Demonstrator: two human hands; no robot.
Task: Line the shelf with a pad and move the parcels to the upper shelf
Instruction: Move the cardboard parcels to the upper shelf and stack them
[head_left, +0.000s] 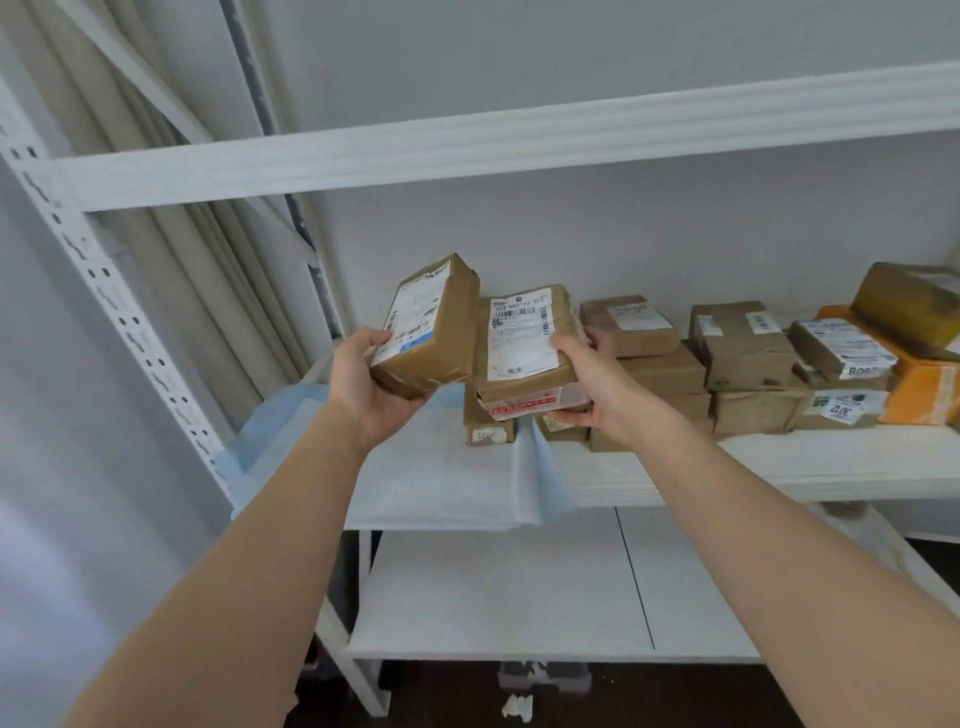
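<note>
The person stands close to a white metal rack, both arms raised to the middle shelf (779, 467). The left hand (371, 387) grips a brown parcel (428, 327) from below, thumb on its labelled face and fingers curled under the bottom edge, so the box is tilted up and clear of the shelf. The right hand (592, 389) holds a small stack (527, 353) the same way: thumb pressed on the top parcel's white label, fingers wrapped under a red-and-white package beneath it. Clamping them together looks like a way to carry two at once.

A blue-edged white pad (441, 467) covers the left end of this shelf, its front edge hanging over the lip. Two small boxes (488, 423) sit at the pad's right edge, below the lifted stack. The remaining parcels (748, 348) are piled along the back edge toward the right end, on bare board, an orange box (919, 387) among them.

The upper shelf beam (467, 150) crosses overhead; its surface is hidden from here, so whether it is lined I cannot tell. Both loads probably go up there next.
</note>
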